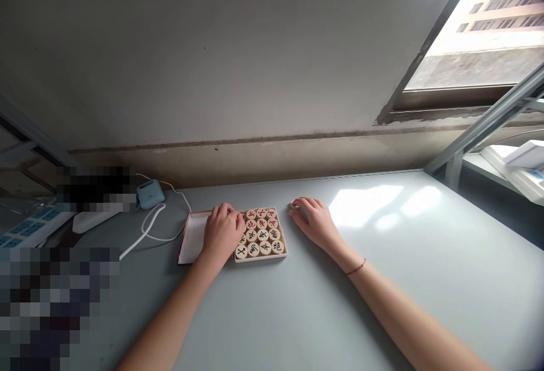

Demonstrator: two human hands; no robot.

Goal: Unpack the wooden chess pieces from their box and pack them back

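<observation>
An open box (pixel 285 254) stands on the grey table, filled with rows of round wooden pieces (pixel 264 247) bearing red characters at the back and black ones in front. Its shallow lid (pixel 192 237) lies against the left side. My left hand (pixel 224 228) rests over the lid's right part and the box's left edge, fingers bent; whether it grips anything is hidden. To the right of the box, my right hand (pixel 313 218) has its thumb and fingers around a single round piece (pixel 294 205) on the tabletop. A thin reddish bracelet circles the right wrist.
A light blue device (pixel 150 194) and a white cable (pixel 147 234) lie left of the lid. Power strips (pixel 36 225) sit at the far left. The wall (pixel 272 158) bounds the table's back, and metal frames (pixel 457 153) rise at both sides.
</observation>
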